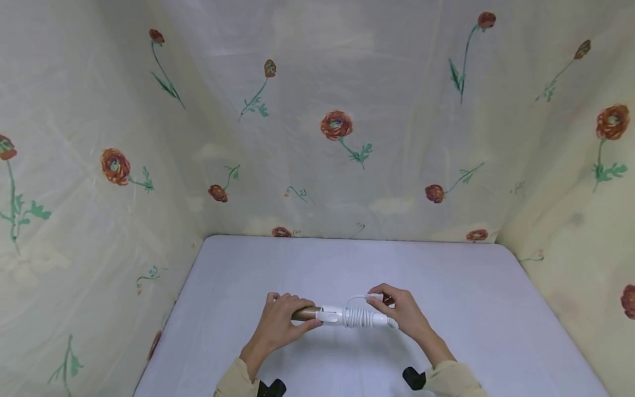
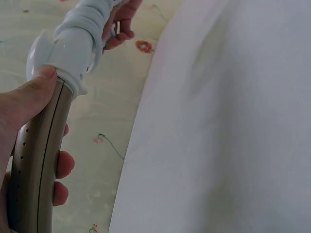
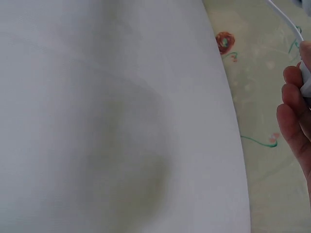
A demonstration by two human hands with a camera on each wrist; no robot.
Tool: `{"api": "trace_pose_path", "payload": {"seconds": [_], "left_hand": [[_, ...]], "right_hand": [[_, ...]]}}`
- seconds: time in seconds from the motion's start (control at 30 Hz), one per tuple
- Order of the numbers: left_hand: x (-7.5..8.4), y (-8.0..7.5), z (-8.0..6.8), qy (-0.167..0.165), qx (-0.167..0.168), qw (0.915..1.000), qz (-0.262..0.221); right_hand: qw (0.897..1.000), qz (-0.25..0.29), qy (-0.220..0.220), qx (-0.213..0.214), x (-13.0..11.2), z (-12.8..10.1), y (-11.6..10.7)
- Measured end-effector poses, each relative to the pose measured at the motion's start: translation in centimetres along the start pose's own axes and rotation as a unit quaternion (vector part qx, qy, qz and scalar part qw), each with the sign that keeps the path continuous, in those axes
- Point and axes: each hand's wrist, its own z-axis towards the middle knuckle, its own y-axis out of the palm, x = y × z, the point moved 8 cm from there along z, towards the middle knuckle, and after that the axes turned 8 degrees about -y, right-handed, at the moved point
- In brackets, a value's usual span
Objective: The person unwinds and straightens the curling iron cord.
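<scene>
Gripping curling iron (image 1: 342, 316) btwn left hand (image 1: 280, 322) & right hand (image 1: 402, 311).

My left hand (image 2: 22, 126) is wrapped round the bronze barrel (image 2: 36, 165) of the curling iron (image 2: 53, 97), thumb lying along it with its tip pressed against the white collar (image 2: 68, 51), and three fingertips show curling round from the far side. A row of small holes runs down the barrel's left edge. The iron tilts up and to the right, away from me. Past the collar, white cord (image 2: 90, 17) is wound round the handle. My right hand (image 2: 121, 22) is at the top of the view, its fingers curled against the wound cord. Below lies the white tabletop (image 2: 223, 136), and beside it the pale floral cloth (image 2: 109, 111).
</scene>
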Motion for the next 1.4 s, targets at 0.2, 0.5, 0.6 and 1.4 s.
{"api": "trace_pose_path", "payload": {"seconds": [0.2,0.5,0.6,1.4], "left_hand": [[-0.1,0.0,-0.2,0.0,-0.006,0.9998,-0.018],[0.1,-0.3,-0.1,-0.006,-0.002,0.9993,-0.036],[0.2,-0.2,-0.3,-0.006,0.0,0.999,-0.045],[0.1,-1.2,0.8,-0.013,0.063,0.9966,-0.052]], "right_hand": [[0.999,0.031,-0.005,0.026,0.8,-0.9,0.9],[0.991,0.029,-0.106,0.075,-0.4,-2.3,2.2],[0.993,0.053,-0.076,0.071,-0.8,-2.7,2.7],[1.0,-0.015,0.023,-0.013,0.1,-3.3,7.6]]}}
